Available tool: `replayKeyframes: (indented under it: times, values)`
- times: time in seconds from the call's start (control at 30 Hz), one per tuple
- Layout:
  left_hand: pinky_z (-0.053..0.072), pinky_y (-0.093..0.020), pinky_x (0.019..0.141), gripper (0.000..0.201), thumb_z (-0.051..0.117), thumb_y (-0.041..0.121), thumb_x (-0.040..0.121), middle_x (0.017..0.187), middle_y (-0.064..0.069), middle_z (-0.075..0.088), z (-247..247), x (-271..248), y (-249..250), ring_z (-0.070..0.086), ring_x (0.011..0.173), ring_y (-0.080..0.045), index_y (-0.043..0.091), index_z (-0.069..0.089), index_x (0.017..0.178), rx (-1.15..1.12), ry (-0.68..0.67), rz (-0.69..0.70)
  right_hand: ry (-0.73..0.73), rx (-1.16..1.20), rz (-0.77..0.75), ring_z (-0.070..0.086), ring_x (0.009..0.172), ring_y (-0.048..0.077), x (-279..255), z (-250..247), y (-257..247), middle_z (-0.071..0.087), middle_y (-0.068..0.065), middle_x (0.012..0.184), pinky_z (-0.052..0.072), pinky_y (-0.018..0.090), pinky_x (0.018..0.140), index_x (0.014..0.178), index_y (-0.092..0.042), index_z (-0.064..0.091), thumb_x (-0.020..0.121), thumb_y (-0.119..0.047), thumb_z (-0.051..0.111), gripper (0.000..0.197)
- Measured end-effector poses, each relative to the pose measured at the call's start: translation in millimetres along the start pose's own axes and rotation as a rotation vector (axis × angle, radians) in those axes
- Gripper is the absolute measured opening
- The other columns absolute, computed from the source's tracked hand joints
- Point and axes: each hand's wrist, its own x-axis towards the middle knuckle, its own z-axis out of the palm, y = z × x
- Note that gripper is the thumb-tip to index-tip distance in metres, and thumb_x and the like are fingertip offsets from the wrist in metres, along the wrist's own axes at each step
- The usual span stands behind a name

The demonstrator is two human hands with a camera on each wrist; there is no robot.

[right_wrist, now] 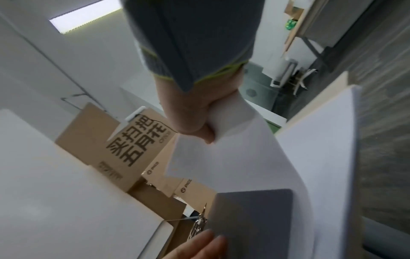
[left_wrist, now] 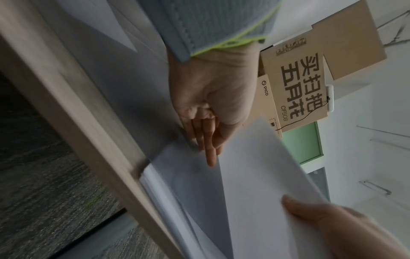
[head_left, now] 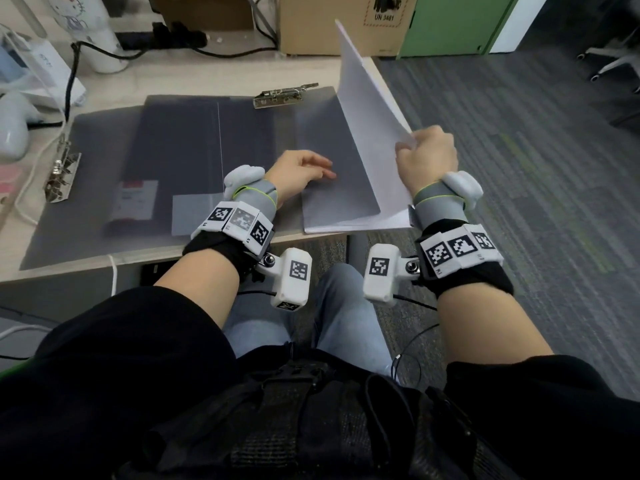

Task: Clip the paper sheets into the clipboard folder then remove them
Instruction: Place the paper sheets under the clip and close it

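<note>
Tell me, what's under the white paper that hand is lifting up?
Under the lifted paper sheets lies the grey clipboard folder, with the left hand resting on it. Its far right part stays hidden behind the paper.

Matt plastic, bright metal, plain paper

The clipboard folder (head_left: 242, 133) is matt grey, translucent plastic with a shiny metal clip (head_left: 284, 95); the paper sheets (head_left: 367, 109) are smooth, matt white; the desk (head_left: 104, 98) shows pale wood grain; the floor carpet (head_left: 536, 168) looks rough.

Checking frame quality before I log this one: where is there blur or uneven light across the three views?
Head view: sharp, but the paper sheets shade the clipboard folder beneath. Left wrist view: motion-smeared desk edge and sheets, left hand clearer. Right wrist view: soft throughout, bright ceiling light washing out the top left.
</note>
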Motion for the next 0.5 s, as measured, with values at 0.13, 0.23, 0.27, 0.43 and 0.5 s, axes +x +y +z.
replayKeyframes:
  times: [0.13, 0.23, 0.27, 0.43, 0.5]
  values:
    - [0.037, -0.003, 0.062, 0.033, 0.050, 0.000, 0.090, 0.107, -0.011, 0.067, -0.2, -5.3, 1.8, 0.052, 0.080, -0.002, 0.001, 0.055, 0.122, -0.072, 0.070, 0.025, 0.174, -0.083, -0.233, 0.056, 0.086, 0.042, -10.1, -15.0, -16.6, 0.065, 0.023, 0.094, 0.030, 0.031, 0.064, 0.095, -0.010, 0.066, 0.091, -0.018, 0.045, 0.023]
    - [0.041, -0.015, 0.070, 0.045, 0.053, 0.005, 0.091, 0.094, 0.002, 0.059, -6.4, -8.0, 13.2, 0.052, 0.078, -0.005, 0.001, 0.041, 0.134, -0.323, 0.169, -0.001, 0.286, 0.058, -0.359, 0.036, 0.066, 0.030, -13.6, -18.5, -21.9, 0.052, 0.020, 0.070, 0.025, 0.030, 0.061, 0.094, -0.016, 0.068, 0.092, -0.024, 0.046, 0.022]
    - [0.042, -0.019, 0.074, 0.052, 0.057, 0.012, 0.088, 0.096, 0.003, 0.057, -11.4, -8.1, 17.4, 0.053, 0.081, -0.008, 0.002, 0.039, 0.136, -0.406, 0.215, 0.011, 0.301, 0.196, -0.405, 0.033, 0.063, 0.025, -11.9, -16.1, -23.4, 0.042, 0.013, 0.062, 0.025, 0.030, 0.059, 0.090, -0.017, 0.068, 0.090, -0.025, 0.049, 0.020]
    - [0.050, -0.028, 0.091, 0.040, 0.067, 0.025, 0.079, 0.104, 0.006, 0.064, -54.1, -18.2, 43.9, 0.062, 0.102, -0.013, 0.017, 0.050, 0.115, -0.613, 0.424, 0.161, 0.029, 0.837, -0.342, 0.031, 0.060, 0.014, -5.6, -1.3, -35.7, 0.037, -0.001, 0.058, 0.026, 0.027, 0.057, 0.052, -0.003, 0.053, 0.076, -0.023, 0.064, 0.033]
    - [0.052, -0.022, 0.078, 0.029, 0.066, 0.016, 0.072, 0.092, 0.002, 0.066, -71.8, -21.7, 45.1, 0.064, 0.088, -0.014, 0.015, 0.055, 0.099, -0.651, 0.511, 0.235, -0.132, 0.854, -0.257, 0.039, 0.067, 0.016, -0.8, 10.3, -33.7, 0.047, 0.005, 0.069, 0.034, 0.031, 0.060, 0.069, 0.022, 0.054, 0.068, -0.018, 0.069, 0.043]
